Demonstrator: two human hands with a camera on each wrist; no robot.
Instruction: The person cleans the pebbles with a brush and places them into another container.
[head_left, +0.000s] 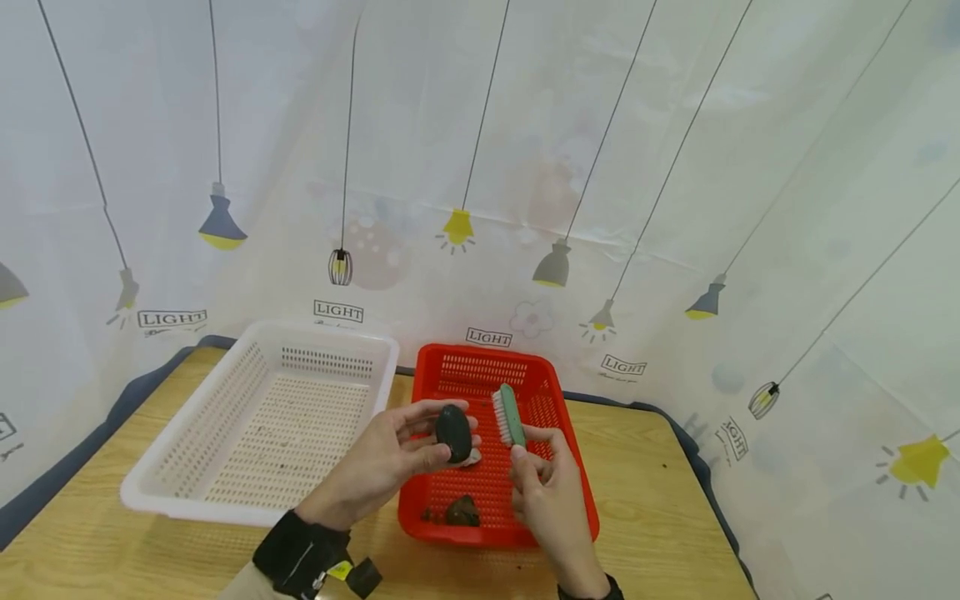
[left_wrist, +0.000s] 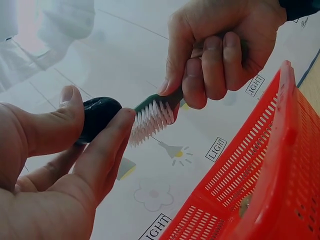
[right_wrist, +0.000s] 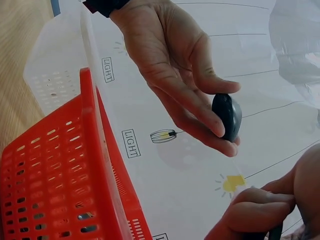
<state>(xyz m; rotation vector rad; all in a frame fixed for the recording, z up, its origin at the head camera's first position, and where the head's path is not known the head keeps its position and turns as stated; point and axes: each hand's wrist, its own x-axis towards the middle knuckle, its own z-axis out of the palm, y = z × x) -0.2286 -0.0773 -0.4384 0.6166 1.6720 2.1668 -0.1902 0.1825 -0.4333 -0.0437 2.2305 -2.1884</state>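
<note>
My left hand (head_left: 375, 457) pinches a smooth, dark oval stone (head_left: 453, 433) between thumb and fingers above the left side of a red plastic basket (head_left: 576, 467). The right hand (head_left: 551, 497) grips the handle of a green brush (head_left: 512, 414) with white bristles, which point left toward the stone. In the head view the brush and stone are apart. From the left wrist, the bristles (left_wrist: 150, 122) appear close to the stone (left_wrist: 100, 117); contact cannot be told. In the right wrist view, thumb and fingertips hold the stone (right_wrist: 227, 117) by its edges, while most of the brush is hidden.
Inside the red basket lie a brownish stone (head_left: 462, 511), small bits beside it and a pale stone (head_left: 471, 457) partly behind the left hand. A white basket (head_left: 138, 487) with dark specks stands left on the wooden table (head_left: 652, 508). A lamp-printed sheet (head_left: 420, 125) hangs behind.
</note>
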